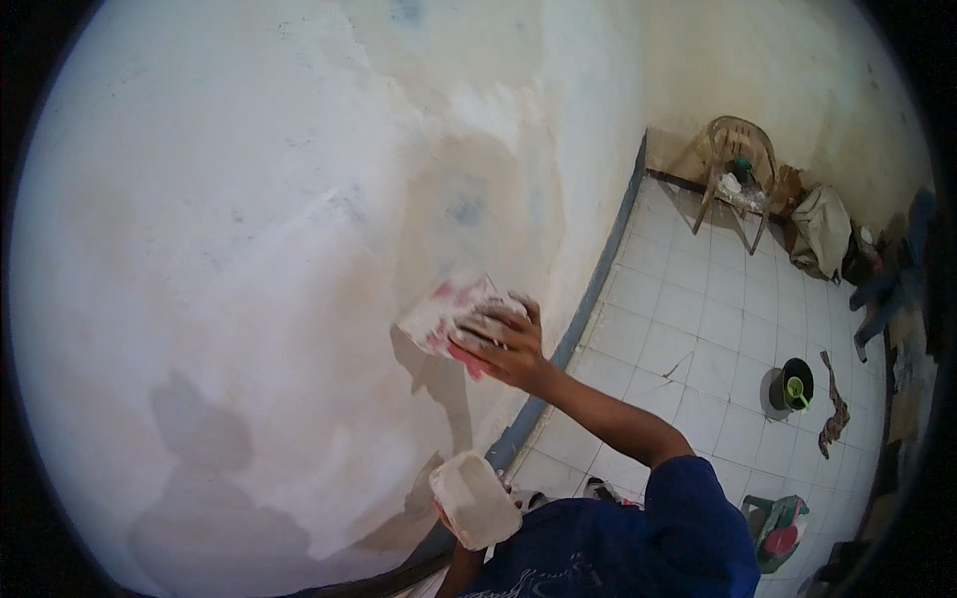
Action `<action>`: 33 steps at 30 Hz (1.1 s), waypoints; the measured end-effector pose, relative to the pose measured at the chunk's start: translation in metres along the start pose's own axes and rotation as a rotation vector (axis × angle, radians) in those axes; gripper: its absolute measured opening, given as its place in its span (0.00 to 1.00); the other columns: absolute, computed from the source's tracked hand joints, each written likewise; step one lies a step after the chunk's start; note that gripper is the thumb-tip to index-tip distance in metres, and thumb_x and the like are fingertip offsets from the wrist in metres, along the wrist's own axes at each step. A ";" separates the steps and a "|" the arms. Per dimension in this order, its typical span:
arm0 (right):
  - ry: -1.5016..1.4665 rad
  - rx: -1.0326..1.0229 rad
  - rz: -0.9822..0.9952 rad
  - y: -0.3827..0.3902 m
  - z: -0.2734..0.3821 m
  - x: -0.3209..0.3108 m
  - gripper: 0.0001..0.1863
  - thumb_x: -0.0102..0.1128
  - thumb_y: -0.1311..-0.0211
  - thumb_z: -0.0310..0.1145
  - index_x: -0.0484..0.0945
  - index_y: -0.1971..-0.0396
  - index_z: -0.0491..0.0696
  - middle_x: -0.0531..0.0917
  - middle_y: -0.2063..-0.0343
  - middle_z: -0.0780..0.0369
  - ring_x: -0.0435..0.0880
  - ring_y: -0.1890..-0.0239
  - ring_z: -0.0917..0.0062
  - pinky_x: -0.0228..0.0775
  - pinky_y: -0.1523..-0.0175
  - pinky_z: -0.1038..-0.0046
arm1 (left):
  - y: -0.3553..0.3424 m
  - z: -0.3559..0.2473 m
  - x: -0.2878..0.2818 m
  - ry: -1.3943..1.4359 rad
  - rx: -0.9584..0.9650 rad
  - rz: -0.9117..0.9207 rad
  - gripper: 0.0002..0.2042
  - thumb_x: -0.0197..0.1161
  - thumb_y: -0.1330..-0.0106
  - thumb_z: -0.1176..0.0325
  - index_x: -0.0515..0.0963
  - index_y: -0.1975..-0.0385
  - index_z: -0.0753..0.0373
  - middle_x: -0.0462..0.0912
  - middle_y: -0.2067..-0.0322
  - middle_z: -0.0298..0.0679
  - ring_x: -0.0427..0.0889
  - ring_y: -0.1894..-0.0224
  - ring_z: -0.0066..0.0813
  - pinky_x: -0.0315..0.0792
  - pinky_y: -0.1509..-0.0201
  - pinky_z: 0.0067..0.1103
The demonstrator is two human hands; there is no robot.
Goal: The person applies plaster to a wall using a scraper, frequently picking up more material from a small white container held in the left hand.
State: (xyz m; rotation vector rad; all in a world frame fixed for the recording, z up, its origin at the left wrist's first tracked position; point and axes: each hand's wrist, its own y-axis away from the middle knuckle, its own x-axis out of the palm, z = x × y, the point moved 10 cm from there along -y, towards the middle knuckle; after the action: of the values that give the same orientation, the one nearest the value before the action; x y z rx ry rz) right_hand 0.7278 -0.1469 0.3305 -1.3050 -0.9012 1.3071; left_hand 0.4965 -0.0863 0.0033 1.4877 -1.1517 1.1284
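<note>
Red plastering float [454, 317] pressed flat against the patchy white wall [249, 229].

Gripped on its back by the right hand [503, 344], fingers spread wide over it. Lower down, near the wall's grey skirting [588, 299], held up a putty-caked white board [474, 498]; left hand hidden beneath, grip impossible to tell. Farther off on the tiled floor [698, 329], stood a black bucket [796, 382] and a plastic chair [740, 174].

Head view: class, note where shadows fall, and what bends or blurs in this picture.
Head view: the right hand and its pad cast a shadow down the wall; a larger shadow sits lower left; the skirting bows from fisheye; the far chair looks soft.
</note>
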 end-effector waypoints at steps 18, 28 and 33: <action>-0.322 1.401 -0.299 0.214 -0.112 0.019 0.13 0.56 0.48 0.16 0.82 0.64 0.44 0.84 0.71 0.62 0.81 0.71 0.79 0.71 0.66 0.77 | 0.000 0.003 0.016 0.048 -0.079 -0.042 0.52 0.49 0.54 0.20 0.55 0.31 0.47 0.65 0.39 0.49 0.68 0.42 0.60 0.61 0.44 0.63; -0.054 0.696 -0.333 0.138 -0.084 -0.012 0.11 0.65 0.50 0.21 0.85 0.65 0.48 0.84 0.67 0.61 0.81 0.63 0.72 0.73 0.59 0.73 | 0.001 0.005 0.023 -0.029 -0.113 -0.010 0.55 0.50 0.57 0.18 0.57 0.32 0.51 0.66 0.41 0.52 0.68 0.42 0.55 0.63 0.41 0.54; 0.101 0.154 -0.185 0.041 -0.031 -0.020 0.18 0.75 0.59 0.29 0.86 0.62 0.56 0.84 0.60 0.66 0.79 0.57 0.67 0.73 0.53 0.68 | 0.002 -0.004 0.012 -0.017 -0.068 -0.011 0.53 0.53 0.54 0.21 0.54 0.31 0.52 0.65 0.40 0.55 0.68 0.42 0.57 0.64 0.42 0.55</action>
State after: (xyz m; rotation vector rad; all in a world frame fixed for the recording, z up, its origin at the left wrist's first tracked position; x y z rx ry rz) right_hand 0.7496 -0.1782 0.2906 -1.1297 -0.8142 1.1330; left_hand 0.4953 -0.0841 0.0162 1.4524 -1.1804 1.0607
